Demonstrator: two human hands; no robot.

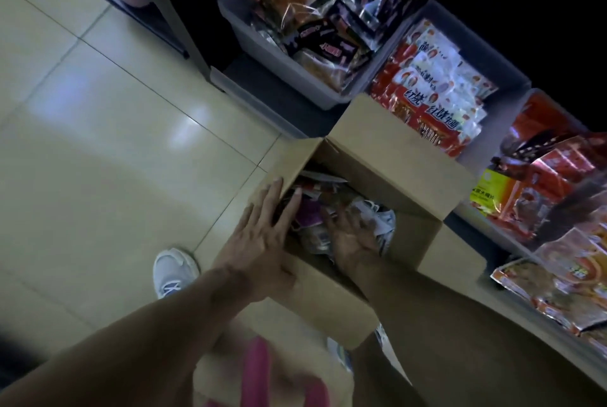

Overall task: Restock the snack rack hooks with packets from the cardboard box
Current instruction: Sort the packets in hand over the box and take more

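Both hands are flat with fingers spread: my left hand (pixel 259 235) rests on the cardboard box (pixel 387 157) flap, my right hand (pixel 353 235) lies on the packets (pixel 312 209) inside it, on the floor (pixel 98 143).

Pale tiled floor (pixel 108 157) with goods standing on it

On the glossy tiles stands an open cardboard box (pixel 387 157), its flaps spread outward. Just beside it, a white sneaker (pixel 175 270) rests on the floor. Behind the box, grey plastic bins (pixel 262 55) full of snack packets stand in a row on a dark base.
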